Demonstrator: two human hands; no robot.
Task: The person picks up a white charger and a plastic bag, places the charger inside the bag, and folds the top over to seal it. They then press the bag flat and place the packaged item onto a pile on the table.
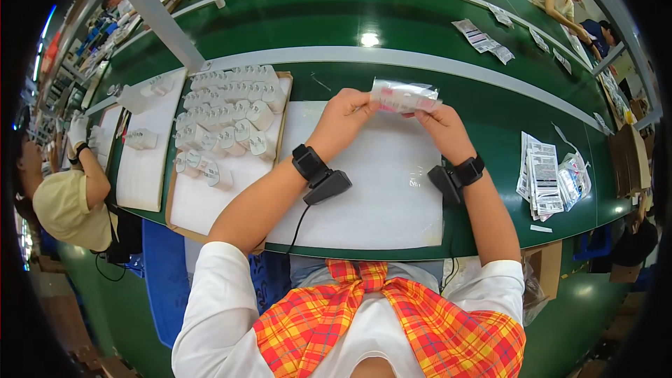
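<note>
Between my two hands, above the far part of a white sheet [364,189], is a clear, shiny plastic packet [404,95] with pinkish-red print. My left hand [348,113] pinches its left end between thumb and fingers. At its lower right corner, the fingers of my right hand [444,128] are closed on the same packet. What lies inside the packet is too small to make out. Both wrists wear black straps with a black box-shaped device, and a cable runs down from the left one.
On the left, a cardboard tray [170,189] holds many white, clear-looking containers in rows. Printed leaflets [542,175] lie in a stack on the right, beside a clear plastic bag [574,180]. A metal post [150,10] rises at the far left. Co-workers sit at left and far right.
</note>
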